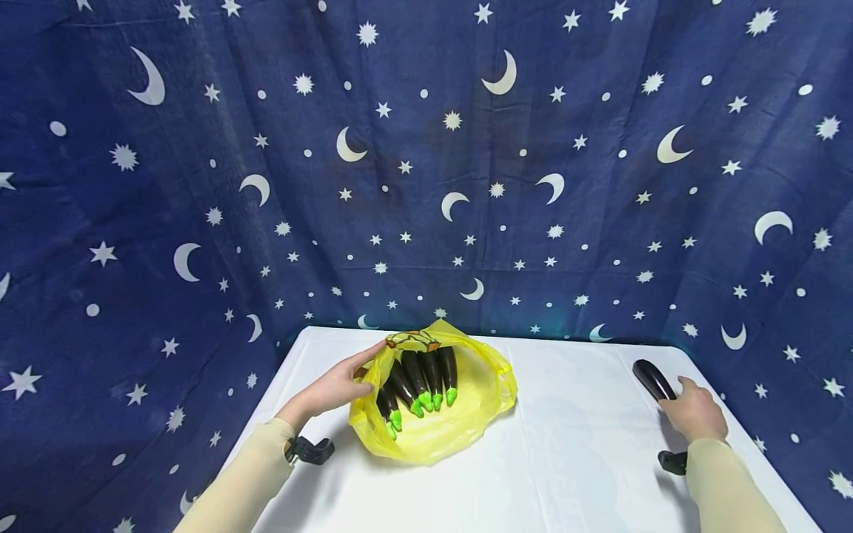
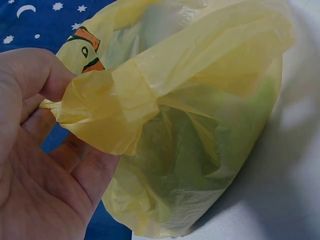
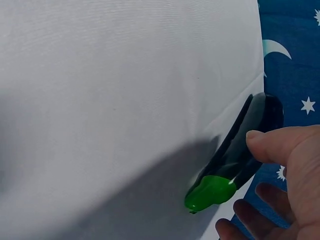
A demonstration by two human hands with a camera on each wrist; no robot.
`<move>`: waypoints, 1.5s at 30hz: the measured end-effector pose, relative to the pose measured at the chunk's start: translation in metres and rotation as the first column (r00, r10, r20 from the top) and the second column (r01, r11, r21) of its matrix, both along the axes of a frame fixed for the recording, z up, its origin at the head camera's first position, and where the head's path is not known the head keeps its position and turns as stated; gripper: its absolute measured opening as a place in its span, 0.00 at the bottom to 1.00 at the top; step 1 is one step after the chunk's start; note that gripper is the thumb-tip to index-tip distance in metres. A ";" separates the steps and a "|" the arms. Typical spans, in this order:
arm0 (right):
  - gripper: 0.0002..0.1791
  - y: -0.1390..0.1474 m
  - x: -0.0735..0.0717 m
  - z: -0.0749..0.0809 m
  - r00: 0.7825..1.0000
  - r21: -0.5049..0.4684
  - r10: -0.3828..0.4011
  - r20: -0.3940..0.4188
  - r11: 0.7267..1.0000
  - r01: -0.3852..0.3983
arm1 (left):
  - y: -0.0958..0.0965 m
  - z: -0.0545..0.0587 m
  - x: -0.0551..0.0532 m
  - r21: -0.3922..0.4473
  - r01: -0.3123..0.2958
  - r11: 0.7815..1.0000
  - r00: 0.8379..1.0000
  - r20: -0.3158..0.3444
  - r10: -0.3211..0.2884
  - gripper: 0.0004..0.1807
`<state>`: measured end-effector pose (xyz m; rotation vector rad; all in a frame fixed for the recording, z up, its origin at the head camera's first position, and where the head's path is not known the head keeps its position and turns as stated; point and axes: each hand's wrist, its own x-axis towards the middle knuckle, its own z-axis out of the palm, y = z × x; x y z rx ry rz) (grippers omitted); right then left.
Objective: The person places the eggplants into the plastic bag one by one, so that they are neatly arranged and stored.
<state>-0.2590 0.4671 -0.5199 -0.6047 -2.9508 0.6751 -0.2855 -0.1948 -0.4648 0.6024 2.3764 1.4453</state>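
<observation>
My left hand (image 1: 338, 383) holds the rim of a yellow plastic bag (image 1: 466, 433) at its left side. In the left wrist view, the bag's twisted edge (image 2: 95, 110) is pinched between thumb and fingers. The bag lies with its mouth spread toward me, and several dark eggplants (image 1: 433, 377) with green caps lie inside side by side. Far to the right, my right hand (image 1: 696, 413) grips a single eggplant (image 1: 653, 379). The right wrist view shows the thumb across this eggplant's dark body (image 3: 242, 132); its green cap (image 3: 210, 193) points down-left, and the index finger is hidden.
A white-covered table (image 1: 566, 444) lies under everything. A dark blue curtain (image 1: 426, 185) with moons and stars stands behind and on both sides. The right hand is near the table's right edge. Each wrist carries a black strap device (image 1: 313, 449).
</observation>
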 end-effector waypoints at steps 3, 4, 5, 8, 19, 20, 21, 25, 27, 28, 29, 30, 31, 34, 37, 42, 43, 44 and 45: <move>0.44 0.000 -0.002 0.000 1.000 -0.004 -0.007 0.022 1.000 0.007 | 0.000 0.000 0.001 0.005 -0.002 1.000 1.000 -0.001 0.002 0.48; 0.44 0.001 -0.002 0.000 1.000 -0.005 -0.005 0.027 1.000 0.005 | 0.000 0.001 0.001 0.004 -0.004 1.000 1.000 -0.003 0.004 0.48; 0.44 0.001 -0.003 0.000 1.000 -0.003 -0.002 0.028 1.000 0.002 | 0.000 0.001 0.001 0.003 -0.005 1.000 1.000 -0.004 0.005 0.48; 0.43 0.003 -0.003 -0.002 0.999 0.003 0.016 0.035 1.000 -0.016 | 0.001 0.002 0.002 -0.005 -0.014 1.000 1.000 -0.002 0.014 0.48; 0.41 0.005 -0.007 0.001 0.998 0.018 0.057 0.030 0.998 -0.058 | 0.001 0.003 0.004 -0.012 -0.007 1.000 1.000 -0.017 0.006 0.48; 0.41 0.004 -0.007 0.002 0.998 0.019 0.059 0.031 0.998 -0.060 | 0.001 0.004 0.004 -0.011 -0.005 1.000 1.000 -0.021 0.004 0.48; 0.41 0.003 -0.007 0.003 0.998 0.021 0.062 0.033 0.998 -0.062 | 0.001 0.004 0.004 -0.011 -0.003 1.000 1.000 -0.026 0.002 0.48; 0.40 0.003 -0.009 0.004 0.997 0.029 0.066 0.043 0.997 -0.068 | 0.001 0.005 0.004 -0.009 -0.002 1.000 1.000 -0.026 0.001 0.48; 0.40 0.004 -0.009 0.004 0.997 0.027 0.066 0.050 0.997 -0.067 | 0.000 0.005 0.005 -0.016 -0.006 1.000 1.000 -0.025 0.006 0.48; 0.39 0.004 -0.009 0.003 0.996 0.026 0.067 0.053 0.997 -0.068 | 0.000 0.005 0.005 -0.019 -0.008 1.000 1.000 -0.025 0.007 0.48; 0.39 0.005 -0.008 0.003 0.996 0.026 0.067 0.056 0.997 -0.069 | 0.000 0.005 0.005 -0.021 -0.009 1.000 1.000 -0.026 0.008 0.48; 0.38 0.005 -0.008 0.003 0.996 0.026 0.067 0.056 0.997 -0.069 | 0.000 0.004 0.005 -0.023 -0.010 1.000 1.000 -0.025 0.010 0.48; 0.38 0.006 -0.008 0.003 0.996 0.025 0.068 0.058 0.997 -0.069 | 0.000 0.004 0.005 -0.025 -0.011 1.000 1.000 -0.026 0.011 0.48; 0.37 0.007 -0.008 0.003 0.996 0.027 0.074 0.059 0.997 -0.076 | 0.000 0.004 0.005 -0.022 -0.010 1.000 1.000 -0.021 0.010 0.48; 0.37 0.007 -0.007 0.003 0.995 0.030 0.080 0.061 0.996 -0.082 | 0.000 0.005 0.005 -0.019 -0.011 1.000 1.000 -0.016 0.010 0.48; 0.37 0.006 -0.008 0.004 0.994 0.030 0.081 0.070 0.996 -0.084 | 0.000 0.005 0.005 -0.017 -0.014 1.000 1.000 -0.011 0.013 0.48; 0.37 0.005 -0.008 0.004 0.994 0.031 0.080 0.071 0.996 -0.083 | 0.000 0.005 0.005 -0.017 -0.014 1.000 1.000 -0.010 0.014 0.48; 0.36 0.004 -0.007 0.004 0.994 0.031 0.078 0.071 0.996 -0.081 | 0.000 0.005 0.006 -0.018 -0.014 1.000 1.000 -0.009 0.014 0.48; 0.36 0.004 -0.007 0.004 0.995 0.033 0.076 0.071 0.996 -0.078 | -0.001 0.005 0.006 -0.017 -0.014 1.000 1.000 -0.008 0.014 0.48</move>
